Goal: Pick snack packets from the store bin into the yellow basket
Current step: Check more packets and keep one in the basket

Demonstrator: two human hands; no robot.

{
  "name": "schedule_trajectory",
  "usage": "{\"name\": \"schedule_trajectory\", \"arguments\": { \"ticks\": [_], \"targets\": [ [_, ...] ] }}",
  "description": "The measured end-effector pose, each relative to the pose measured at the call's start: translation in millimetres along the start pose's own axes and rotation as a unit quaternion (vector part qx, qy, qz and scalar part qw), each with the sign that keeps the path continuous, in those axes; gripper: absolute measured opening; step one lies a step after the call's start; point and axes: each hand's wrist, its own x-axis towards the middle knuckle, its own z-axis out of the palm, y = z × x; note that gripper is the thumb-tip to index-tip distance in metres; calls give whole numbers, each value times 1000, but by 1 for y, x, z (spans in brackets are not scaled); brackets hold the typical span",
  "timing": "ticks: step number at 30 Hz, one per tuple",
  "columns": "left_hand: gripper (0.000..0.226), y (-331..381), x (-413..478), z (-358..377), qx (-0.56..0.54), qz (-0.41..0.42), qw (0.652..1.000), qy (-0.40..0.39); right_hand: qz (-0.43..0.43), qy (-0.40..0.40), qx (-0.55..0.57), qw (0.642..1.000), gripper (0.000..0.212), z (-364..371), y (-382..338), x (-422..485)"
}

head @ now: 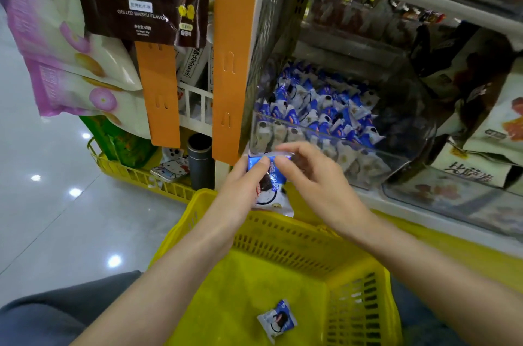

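While the blue-and-white snack packet (268, 184) sits pinched between both hands, the head view shows it held over the far rim of the yellow basket (283, 235), not yet above the open floor of it; the left hand (243, 184) grips its left edge with the thumb across the top, and the right hand (308, 173) closes thumb and fingertips on its upper right corner, so both are clamped on the one packet; a single packet (277, 318) already lies on the basket floor, and the clear store bin (325, 130) just behind the hands is well stocked. The likely slip, as I judge it, is a release too early, which would drop the packet onto the rim or outside against the shelf; the glossy wrapper may also slide from so light a pinch; a second yellow basket (135, 173) to the left could be mistaken for the target.
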Motion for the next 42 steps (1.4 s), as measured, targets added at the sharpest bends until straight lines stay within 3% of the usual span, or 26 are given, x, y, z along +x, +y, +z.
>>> {"name": "schedule_trajectory", "arguments": {
  "ticks": [4, 7, 12, 15, 19, 23, 29, 34, 36, 39, 42],
  "targets": [
    [24, -15, -8, 5, 90, 3, 996, -16, 79, -4, 117, 990, 10, -3, 12, -16],
    [16, -25, -11, 9, 158, 34, 987, -23, 165, -2, 224, 960, 12, -6, 21, -24],
    [2, -33, -9, 12, 163, 53, 985, -10, 217, 15, 237, 947, 16, -2, 32, -33],
    [12, -33, -8, 12, 134, 47, 990, 6, 228, 21, 229, 946, 17, -1, 37, -34],
    [24, -35, -6, 10, 141, 53, 988, 40, 176, -2, 189, 966, 7, -3, 39, -34],
    [28, -36, -4, 7, 155, 75, 984, 41, 83, -5, 45, 995, 7, -4, 44, -35],
    [18, -37, -6, 8, 168, 113, 979, -18, 77, 4, 72, 994, 9, -4, 47, -39],
    [19, -39, -7, 11, 130, 59, 990, -12, -55, 37, -150, 986, 10, -9, 47, -43],
    [14, -38, -6, 10, 108, 27, 994, -21, -60, 48, -170, 982, 9, -9, 47, -43],
    [31, -37, -7, 10, 92, -14, 995, -44, -2, 74, -82, 994, 7, -10, 47, -40],
    [56, -37, -5, 9, 73, -34, 996, -30, 108, 104, 100, 984, 12, -16, 44, -34]
  ]
}}
